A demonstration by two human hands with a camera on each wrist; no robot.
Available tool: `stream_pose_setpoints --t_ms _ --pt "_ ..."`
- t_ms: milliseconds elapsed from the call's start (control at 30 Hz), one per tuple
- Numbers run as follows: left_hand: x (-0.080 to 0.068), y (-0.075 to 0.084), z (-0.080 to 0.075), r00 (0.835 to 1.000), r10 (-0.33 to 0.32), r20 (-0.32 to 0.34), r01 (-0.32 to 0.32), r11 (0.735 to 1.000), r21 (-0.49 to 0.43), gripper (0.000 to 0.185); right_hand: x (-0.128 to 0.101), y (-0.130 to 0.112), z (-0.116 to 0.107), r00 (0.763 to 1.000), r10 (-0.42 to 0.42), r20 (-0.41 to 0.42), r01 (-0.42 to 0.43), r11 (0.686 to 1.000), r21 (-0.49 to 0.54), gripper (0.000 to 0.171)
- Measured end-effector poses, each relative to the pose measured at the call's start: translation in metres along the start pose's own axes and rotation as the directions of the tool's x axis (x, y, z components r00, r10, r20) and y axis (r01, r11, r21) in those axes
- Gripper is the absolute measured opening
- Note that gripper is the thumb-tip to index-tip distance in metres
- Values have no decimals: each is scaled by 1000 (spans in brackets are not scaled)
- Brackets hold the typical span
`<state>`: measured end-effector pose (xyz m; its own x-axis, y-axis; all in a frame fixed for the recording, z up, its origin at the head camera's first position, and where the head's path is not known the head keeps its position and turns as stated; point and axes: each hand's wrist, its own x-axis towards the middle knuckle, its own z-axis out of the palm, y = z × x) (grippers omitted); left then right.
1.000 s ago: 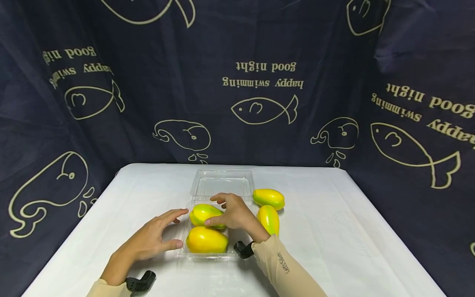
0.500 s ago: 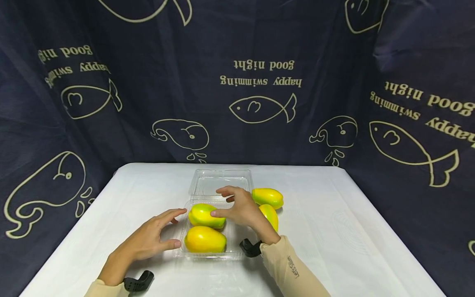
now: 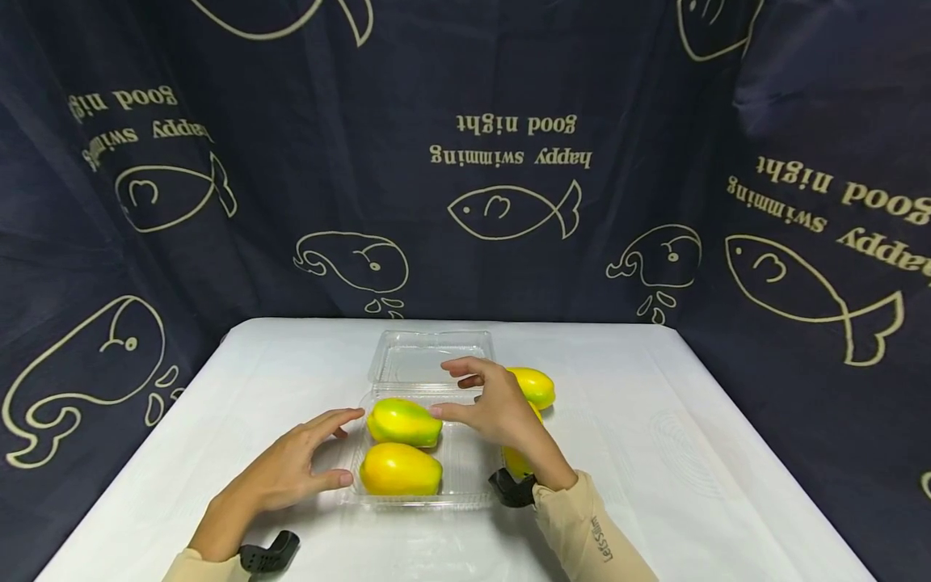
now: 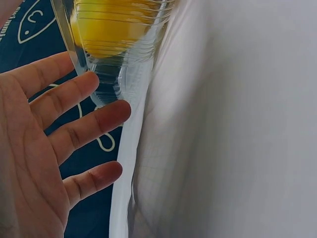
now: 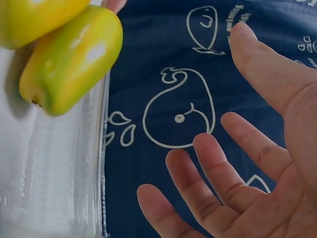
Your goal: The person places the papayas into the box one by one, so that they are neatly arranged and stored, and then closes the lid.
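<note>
Two yellow-green papayas lie side by side in a clear plastic clamshell box (image 3: 469, 467). The far papaya (image 3: 403, 423) is greener than the near papaya (image 3: 401, 470). My left hand (image 3: 287, 469) is spread at the box's left side, fingertips near the wall. In the left wrist view its fingers (image 4: 81, 131) are apart, with nothing in them. Over the box's right part hovers my right hand (image 3: 498, 406), its thumb close to the end of the far papaya. The right wrist view shows those fingers (image 5: 185, 171) straight or loosely bent, holding nothing.
The box's lid (image 3: 429, 357) lies folded back on the far side. To the right of the box are two more papayas: a back one (image 3: 537, 386) and a front one (image 3: 518, 461), partly hidden by my right arm. All stand on a white-covered table (image 3: 655, 453) before dark printed curtains.
My right hand has left the far papaya and moved right and slightly up, fingers still spread. The papayas in the box stay where they were. My left hand has barely moved.
</note>
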<state>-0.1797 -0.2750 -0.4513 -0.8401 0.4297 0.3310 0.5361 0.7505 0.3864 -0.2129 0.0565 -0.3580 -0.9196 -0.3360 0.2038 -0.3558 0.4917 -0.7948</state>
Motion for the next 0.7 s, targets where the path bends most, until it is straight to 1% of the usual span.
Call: stream_pose_setpoints --t_ms 300,433,533,700 --pt "0 -3 0 1000 24 5 -24 1000 -4 85 -7 6 -14 998 36 -56 -35 999 17 50" --pt "0 -3 -2 1000 24 6 -24 1000 -11 85 -10 12 -22 998 30 -59 -28 999 23 51" --pt "1 -3 -1 1000 25 4 -25 1000 -18 85 -14 19 -28 998 37 -59 -37 999 5 52" --pt "2 -3 0 1000 14 10 -14 1000 -26 85 -21 30 -37 998 25 -51 -26 1000 -14 54"
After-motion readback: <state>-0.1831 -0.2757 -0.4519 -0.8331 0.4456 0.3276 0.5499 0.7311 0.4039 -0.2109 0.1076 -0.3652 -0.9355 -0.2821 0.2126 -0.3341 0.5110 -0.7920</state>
